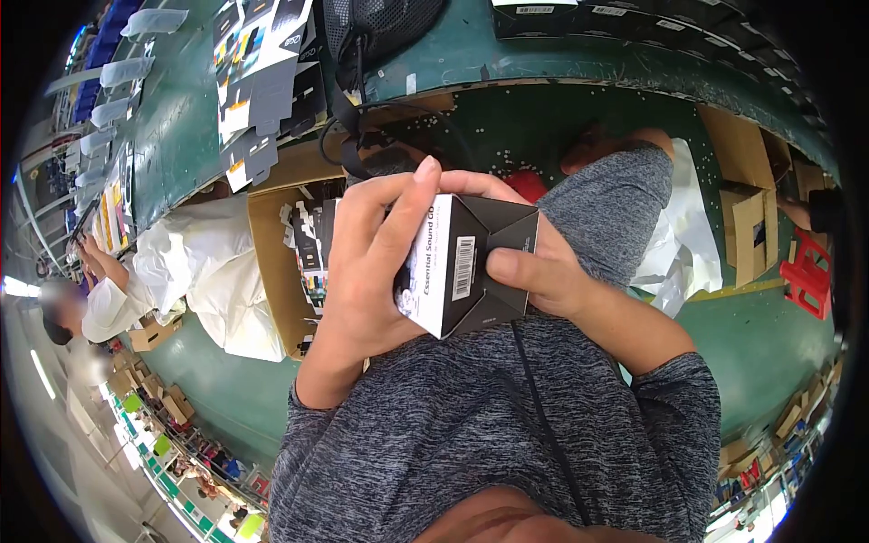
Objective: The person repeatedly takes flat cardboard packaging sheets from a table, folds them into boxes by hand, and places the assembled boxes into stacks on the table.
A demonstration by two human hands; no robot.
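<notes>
Above my lap I hold a small black and white product box (493,271), tilted, with its folded end panel and a barcode label facing up. White printed text runs along its side, reading "Essential Sound Go". My left hand (362,271) wraps round the box's left side, fingers over the printed face. On the right, my right hand (552,271) grips the box, its thumb pressed on the black end panel next to the barcode. The right hand's other fingers are partly hidden behind the box.
Flat printed cartons (262,81) lie on the green workbench (172,118). A black mesh bag (385,36) is beside them. Black boxes (625,23) line the bench's far right. A cardboard box (262,262) with printed cartons stands at my left. A red stool (806,271) is at right; another person (104,294) sits left.
</notes>
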